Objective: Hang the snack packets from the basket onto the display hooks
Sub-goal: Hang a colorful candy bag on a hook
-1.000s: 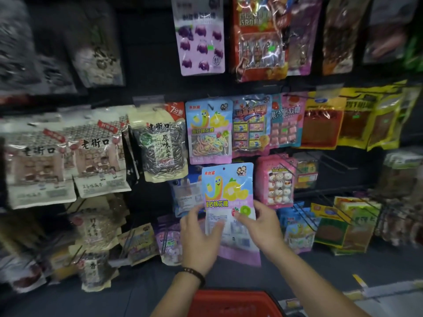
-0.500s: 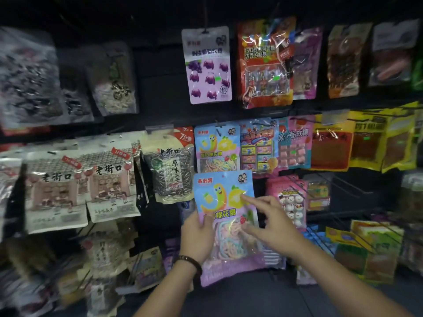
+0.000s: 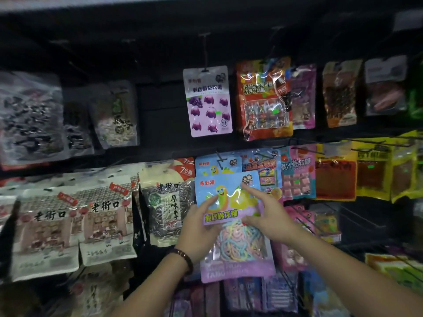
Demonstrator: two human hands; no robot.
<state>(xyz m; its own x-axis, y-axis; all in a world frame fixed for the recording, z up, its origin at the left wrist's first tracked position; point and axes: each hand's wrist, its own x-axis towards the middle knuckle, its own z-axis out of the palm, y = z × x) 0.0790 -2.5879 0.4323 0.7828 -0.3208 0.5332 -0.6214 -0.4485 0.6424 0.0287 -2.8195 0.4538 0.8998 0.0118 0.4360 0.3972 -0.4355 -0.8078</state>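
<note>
Gripping the left edge of a blue-and-purple plastic snack packet of pastel candy strings (image 3: 233, 227), the left hand (image 3: 198, 232) is wearing a dark bead bracelet (image 3: 184, 257). The packet is overlapping a matching hung packet (image 3: 217, 164) beneath a black wire display hook (image 3: 220, 159). The right hand (image 3: 267, 216) is pinching the packet's right side, forefinger reaching its top corner.

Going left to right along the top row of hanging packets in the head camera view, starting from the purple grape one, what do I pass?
Purple grape gummy packet → red chocolate packet → brown packet → grey packet.
</note>
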